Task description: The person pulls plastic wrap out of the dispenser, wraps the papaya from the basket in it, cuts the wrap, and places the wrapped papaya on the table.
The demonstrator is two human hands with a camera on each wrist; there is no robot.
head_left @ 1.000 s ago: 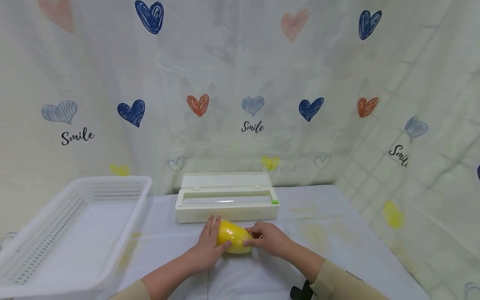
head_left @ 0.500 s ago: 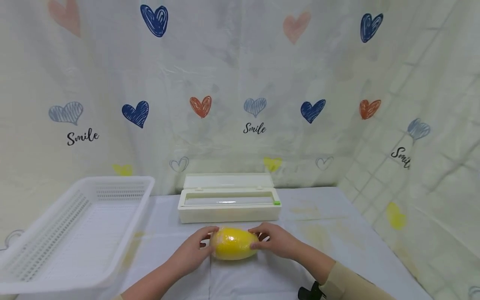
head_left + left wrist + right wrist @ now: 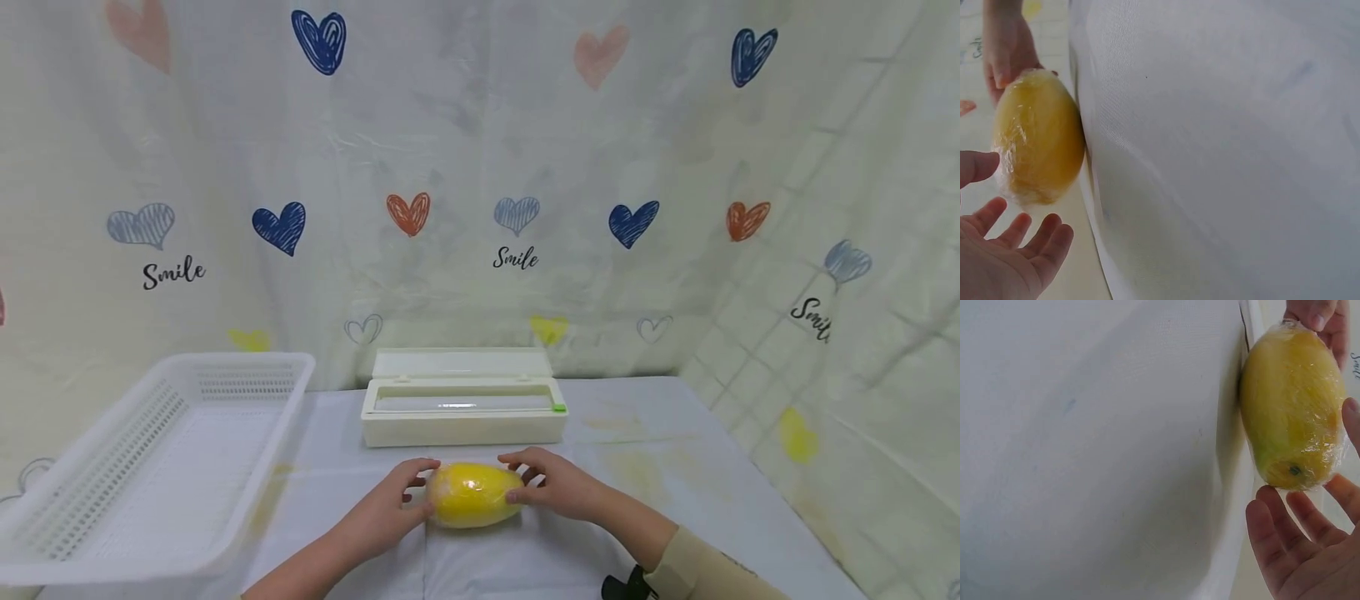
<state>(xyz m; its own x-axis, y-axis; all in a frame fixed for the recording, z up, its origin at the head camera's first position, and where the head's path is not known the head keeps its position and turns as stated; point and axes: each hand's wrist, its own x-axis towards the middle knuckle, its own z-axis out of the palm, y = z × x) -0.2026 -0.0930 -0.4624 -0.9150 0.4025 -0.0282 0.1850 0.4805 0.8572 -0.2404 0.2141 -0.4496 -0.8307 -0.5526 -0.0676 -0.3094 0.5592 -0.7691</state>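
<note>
A yellow melon [image 3: 476, 497], oval and wrapped in clear plastic film, lies on its side on the white cloth. At its left end is my left hand [image 3: 393, 508], thumb and loosely curved fingers spread around that end. In the left wrist view these fingers [image 3: 1054, 250] stand apart from the melon [image 3: 1041, 137], with the thumb close to its side. My right hand [image 3: 558, 485] is at the other end. The right wrist view shows its fingertips [image 3: 1267, 494] at or against the melon [image 3: 1294, 406], the palm away from it. Film creases gather at the ends.
Behind the melon stands a cream cling film dispenser [image 3: 465, 430], lid raised, with a green slider [image 3: 559, 408] at its right. A white perforated basket [image 3: 262, 492] occupies the left side. The covered table [image 3: 660, 483] meets a heart-printed curtain [image 3: 450, 125] at the back.
The melon has come slightly nearer and turned to lie more level. My left hand has drawn from its upper left side to its left end, and both hands' fingers have loosened.
</note>
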